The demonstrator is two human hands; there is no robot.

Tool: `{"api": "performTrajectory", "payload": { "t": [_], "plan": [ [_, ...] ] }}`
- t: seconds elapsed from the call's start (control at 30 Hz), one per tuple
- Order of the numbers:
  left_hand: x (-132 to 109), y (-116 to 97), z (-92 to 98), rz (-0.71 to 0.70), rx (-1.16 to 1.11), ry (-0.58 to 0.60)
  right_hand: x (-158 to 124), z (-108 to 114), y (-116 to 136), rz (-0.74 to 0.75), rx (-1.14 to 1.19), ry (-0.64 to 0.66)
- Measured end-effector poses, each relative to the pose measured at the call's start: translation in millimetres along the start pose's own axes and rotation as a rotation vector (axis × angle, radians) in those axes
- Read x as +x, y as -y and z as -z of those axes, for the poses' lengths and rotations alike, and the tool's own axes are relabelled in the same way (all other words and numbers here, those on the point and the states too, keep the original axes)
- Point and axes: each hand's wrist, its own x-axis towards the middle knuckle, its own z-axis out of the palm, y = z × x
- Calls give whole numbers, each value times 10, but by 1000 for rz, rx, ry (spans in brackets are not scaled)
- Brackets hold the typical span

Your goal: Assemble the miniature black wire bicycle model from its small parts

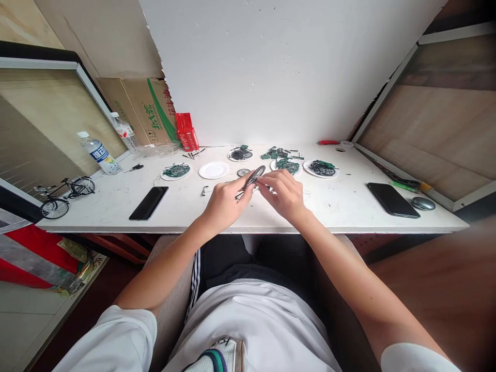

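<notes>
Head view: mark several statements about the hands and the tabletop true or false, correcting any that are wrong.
1. The left hand holds a dark round wheel-like part. True.
2. The right hand rests on a black rectangular phone. False: its fingers are at the wheel-like part.
3. A small black model bicycle stands near the left end of the white table. True.
4. The clear bottle with a blue label is right of the red box. False: it is left of it.
5. The rightmost white round plate holds black and green parts. True.
</notes>
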Motion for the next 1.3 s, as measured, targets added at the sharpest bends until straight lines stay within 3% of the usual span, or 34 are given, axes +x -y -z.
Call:
{"api": "performTrajectory", "payload": {
  "t": [0.2, 0.47, 0.87, 1.03, 1.3],
  "plan": [
    [-20, 16, -22, -35, 130, -32, -35, 5, -32, 5, -77, 43],
    [-60, -3, -58, -46, 207, -30, 31, 21, -9, -152, -68, 214],
    [-85, -11, -75, -99, 238, -12, 61, 15, 28, -129, -5, 191],
    [-93, 26, -98, -112, 253, -19, 16, -73, 134, -260, 66, 173],
    [-70, 66, -106, -108, 273, -74, 72, -51, 272, -584, 476, 196]
  ]
}}
